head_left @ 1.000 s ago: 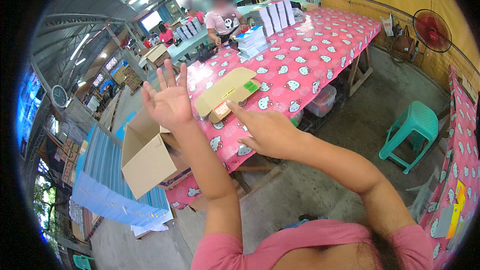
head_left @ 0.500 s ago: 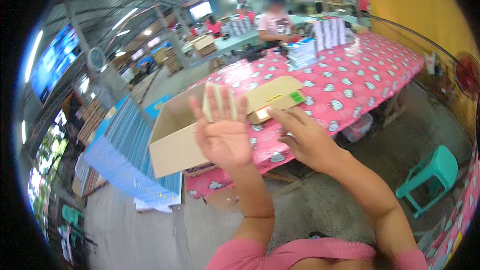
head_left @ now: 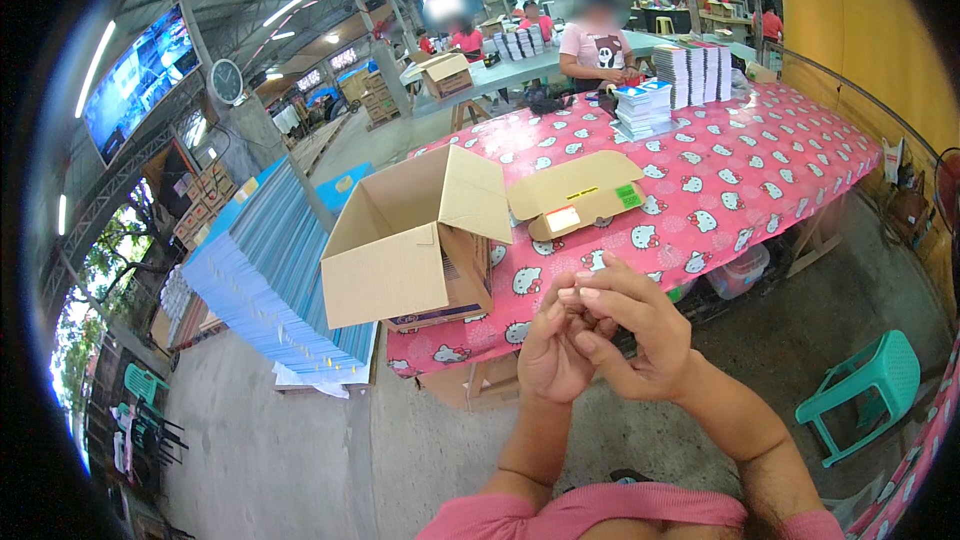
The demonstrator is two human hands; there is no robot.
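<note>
My left hand (head_left: pixel 556 352) and my right hand (head_left: pixel 643 332) meet above the near edge of the table. Both have curled fingers, with the fingertips touching or overlapping. What lies between them, if anything, is hidden. Beyond my hands, a small yellow-brown carton (head_left: pixel 580 187) lies on the pink patterned tablecloth (head_left: pixel 700 175), its lid raised. It bears a green label and a white-and-orange label. To the left of it stands a larger cardboard box (head_left: pixel 385 275) with its flaps spread. Neither hand touches either box.
A tall stack of blue sheets (head_left: pixel 275 265) stands left of the table. Stacked books (head_left: pixel 690 75) rest at the table's far side, near a person (head_left: pixel 597 50). A green stool (head_left: pixel 865 390) is on the floor at right. Under the table sits a clear plastic tub (head_left: pixel 738 273).
My left hand, spread palm-up over the large box, has come down and curled. My right hand has drawn back from the small carton to meet it. The view has shifted slightly.
</note>
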